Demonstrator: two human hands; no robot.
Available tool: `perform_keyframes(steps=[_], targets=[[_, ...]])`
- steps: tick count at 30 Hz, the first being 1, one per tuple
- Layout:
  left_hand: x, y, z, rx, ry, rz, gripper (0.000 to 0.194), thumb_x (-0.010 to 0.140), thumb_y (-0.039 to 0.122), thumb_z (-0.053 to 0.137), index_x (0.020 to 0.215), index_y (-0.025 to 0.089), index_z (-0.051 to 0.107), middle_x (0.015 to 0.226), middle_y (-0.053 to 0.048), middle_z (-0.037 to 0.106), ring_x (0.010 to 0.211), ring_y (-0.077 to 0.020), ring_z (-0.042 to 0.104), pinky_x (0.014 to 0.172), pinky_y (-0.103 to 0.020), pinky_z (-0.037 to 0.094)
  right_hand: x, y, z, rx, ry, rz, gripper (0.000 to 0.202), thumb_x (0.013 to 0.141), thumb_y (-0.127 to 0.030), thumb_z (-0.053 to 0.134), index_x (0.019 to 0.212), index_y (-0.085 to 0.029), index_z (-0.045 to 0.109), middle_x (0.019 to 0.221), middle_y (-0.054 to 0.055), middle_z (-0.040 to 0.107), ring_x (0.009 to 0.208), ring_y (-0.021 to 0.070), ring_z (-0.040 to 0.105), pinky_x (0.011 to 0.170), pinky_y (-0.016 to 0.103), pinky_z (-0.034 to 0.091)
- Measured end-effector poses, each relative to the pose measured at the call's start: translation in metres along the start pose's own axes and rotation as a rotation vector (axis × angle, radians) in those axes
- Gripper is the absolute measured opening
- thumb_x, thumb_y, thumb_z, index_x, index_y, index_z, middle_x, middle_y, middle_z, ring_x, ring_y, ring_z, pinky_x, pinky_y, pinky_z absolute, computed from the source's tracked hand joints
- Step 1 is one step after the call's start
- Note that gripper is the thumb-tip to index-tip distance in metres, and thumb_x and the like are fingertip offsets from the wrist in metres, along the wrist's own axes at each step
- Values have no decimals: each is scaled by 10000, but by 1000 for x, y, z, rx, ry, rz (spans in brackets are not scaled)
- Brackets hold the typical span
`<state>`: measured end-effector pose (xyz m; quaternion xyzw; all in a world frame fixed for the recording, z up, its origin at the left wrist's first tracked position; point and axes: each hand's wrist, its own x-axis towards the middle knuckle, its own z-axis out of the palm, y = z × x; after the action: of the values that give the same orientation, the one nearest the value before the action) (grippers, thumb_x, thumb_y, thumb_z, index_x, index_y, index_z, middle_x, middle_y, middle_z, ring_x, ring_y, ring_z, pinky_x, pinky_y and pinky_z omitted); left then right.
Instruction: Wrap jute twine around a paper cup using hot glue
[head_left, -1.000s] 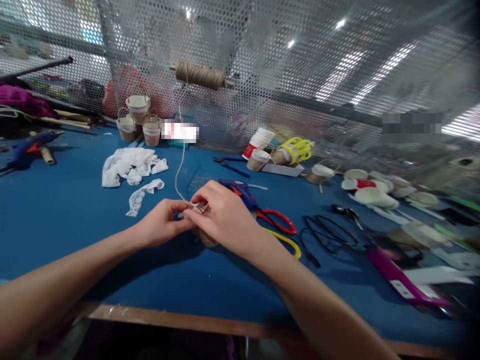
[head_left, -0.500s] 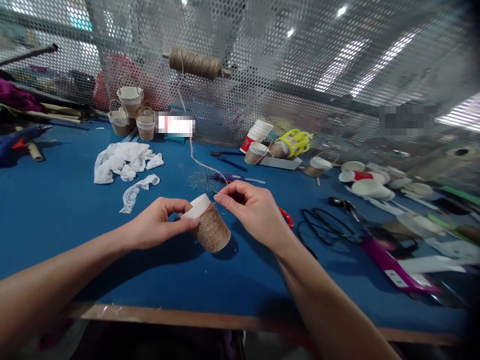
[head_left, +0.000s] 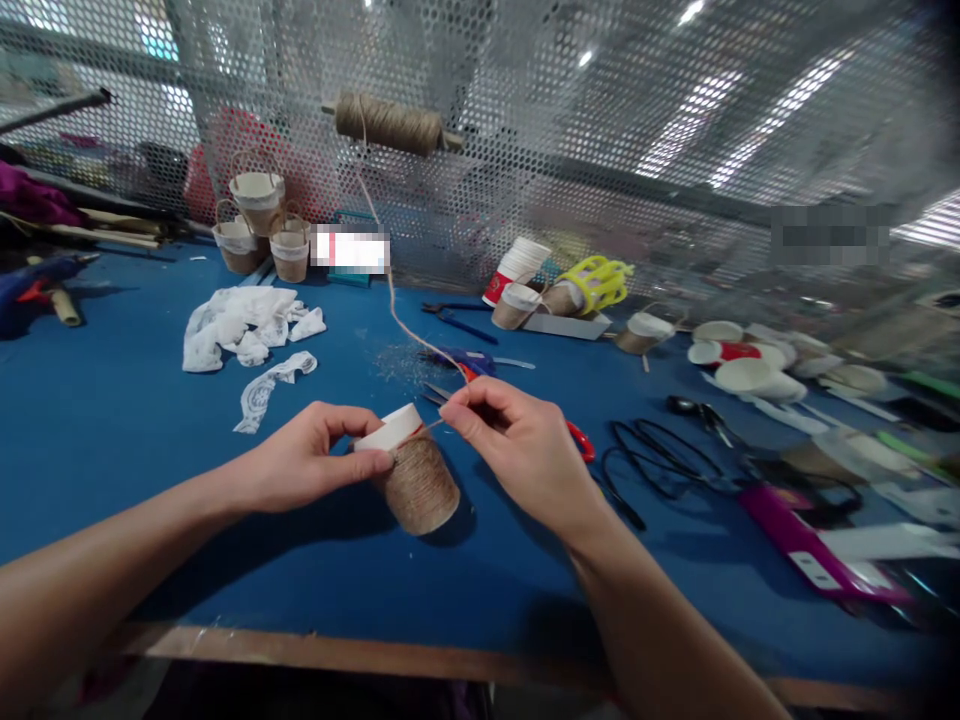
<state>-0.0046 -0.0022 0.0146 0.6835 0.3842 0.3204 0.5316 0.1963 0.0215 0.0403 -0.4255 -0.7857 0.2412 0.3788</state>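
Observation:
My left hand (head_left: 319, 455) is closed on the white rim of a paper cup (head_left: 421, 482), thumb outside and fingers behind. Brown twine wraps the cup's body, and a white band stays bare at the rim. The cup tilts, its base pointing down and to the right. Between thumb and fingertips, my right hand (head_left: 510, 440) pinches the twine (head_left: 420, 342) just right of the cup. From there the strand runs up to a twine spool (head_left: 390, 122) mounted on the mesh. Scissors (head_left: 581, 440) with red handles lie partly hidden under my right hand.
White lace (head_left: 240, 318) lies at left, below several twine-wrapped cups with handles (head_left: 291, 250). A blue glue gun (head_left: 469, 360) and pliers (head_left: 461, 320) rest beyond my hands. At right are a black cable (head_left: 667, 455), a purple power strip (head_left: 814, 545) and loose cups (head_left: 757, 380).
My right hand has moved slightly right and down, away from the cup, drawing the twine between them into a visible straight stretch. The cup sits slightly lower in view.

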Motion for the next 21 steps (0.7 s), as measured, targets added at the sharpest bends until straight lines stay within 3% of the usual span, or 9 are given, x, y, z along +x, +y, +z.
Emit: perform_keyframes(steps=[11, 21], targets=[[-1, 3, -6, -135, 8, -79, 197, 769, 288, 567, 808, 100, 610, 744, -23, 593, 693, -124, 519, 660, -235, 395, -2, -4, -3, -3, -12, 21, 116, 787, -250, 566, 698, -177, 568, 657, -20, 580, 597, 93, 509, 564, 225, 417], [-2, 6, -9, -242, -70, -55, 107, 776, 201, 583, 823, 124, 639, 790, -19, 623, 744, -119, 542, 699, -219, 414, -2, -2, 2, 51, -45, 65, 148, 787, -291, 560, 683, -185, 559, 649, -9, 564, 608, 114, 503, 579, 256, 420]])
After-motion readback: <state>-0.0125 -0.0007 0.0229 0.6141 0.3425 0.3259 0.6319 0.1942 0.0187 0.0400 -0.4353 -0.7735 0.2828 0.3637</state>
